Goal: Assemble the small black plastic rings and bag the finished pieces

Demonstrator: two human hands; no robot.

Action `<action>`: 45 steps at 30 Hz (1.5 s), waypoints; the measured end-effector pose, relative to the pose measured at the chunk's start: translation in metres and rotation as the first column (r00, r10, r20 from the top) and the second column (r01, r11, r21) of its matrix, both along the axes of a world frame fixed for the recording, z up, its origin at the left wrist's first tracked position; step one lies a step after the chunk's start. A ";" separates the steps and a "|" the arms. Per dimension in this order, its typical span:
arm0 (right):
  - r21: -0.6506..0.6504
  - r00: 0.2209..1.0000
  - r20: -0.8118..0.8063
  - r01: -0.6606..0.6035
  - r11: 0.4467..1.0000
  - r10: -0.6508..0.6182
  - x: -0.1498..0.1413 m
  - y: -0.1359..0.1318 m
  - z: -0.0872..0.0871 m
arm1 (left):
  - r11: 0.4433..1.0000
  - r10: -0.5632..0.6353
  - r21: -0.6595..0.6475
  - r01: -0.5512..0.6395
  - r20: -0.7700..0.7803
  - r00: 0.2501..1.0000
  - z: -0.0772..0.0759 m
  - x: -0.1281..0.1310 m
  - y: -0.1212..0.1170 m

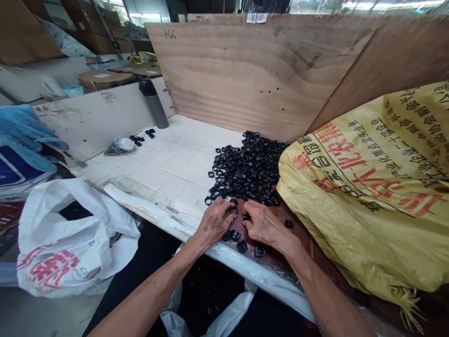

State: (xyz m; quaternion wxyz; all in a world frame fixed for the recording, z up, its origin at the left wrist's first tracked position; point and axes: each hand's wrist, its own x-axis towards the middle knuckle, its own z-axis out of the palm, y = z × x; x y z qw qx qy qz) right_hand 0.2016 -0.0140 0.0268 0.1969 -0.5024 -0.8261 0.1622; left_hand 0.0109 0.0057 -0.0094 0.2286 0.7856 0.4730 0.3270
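At lower centre, the left hand (214,220) and right hand (262,223) each pinch a black ring (246,217); a heap of black rings (249,164) lies just above them on the worktop (154,161), loose rings (242,246) below

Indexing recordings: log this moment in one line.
left hand: pinching black ring; right hand: pinching black part; ahead: ring pile; beside: yellow sack
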 end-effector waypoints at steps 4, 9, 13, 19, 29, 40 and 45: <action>-0.021 0.979 -0.201 0.035 0.999 -0.038 -0.004 0.001 0.007 | 1.000 -0.010 0.022 0.009 0.022 1.000 0.003 -0.001 -0.003; -0.213 0.849 -0.474 0.146 0.966 -0.233 -0.006 0.003 0.007 | 0.998 -0.045 -0.044 0.049 0.099 0.994 0.013 -0.004 -0.009; -0.182 0.790 -0.578 0.120 0.976 -0.204 -0.011 0.002 0.004 | 0.994 -0.074 -0.070 0.089 0.195 0.978 0.019 -0.005 -0.012; -0.118 0.786 -0.597 0.112 0.987 -0.161 -0.015 0.000 0.005 | 0.927 0.043 -0.338 0.163 0.527 0.849 0.017 -0.006 -0.011; -0.074 0.817 -0.566 0.084 0.994 -0.112 -0.016 0.000 0.004 | 0.957 -0.005 -0.221 0.185 0.629 0.778 0.019 -0.010 -0.010; -0.002 0.896 -0.431 0.118 0.993 -0.108 -0.020 -0.004 0.006 | 0.980 -0.098 -0.076 0.181 0.610 0.786 0.014 -0.015 -0.009; -0.119 0.877 -0.453 0.120 0.986 -0.161 -0.021 -0.005 0.007 | 0.982 -0.125 -0.037 0.187 0.617 0.777 0.011 -0.015 -0.010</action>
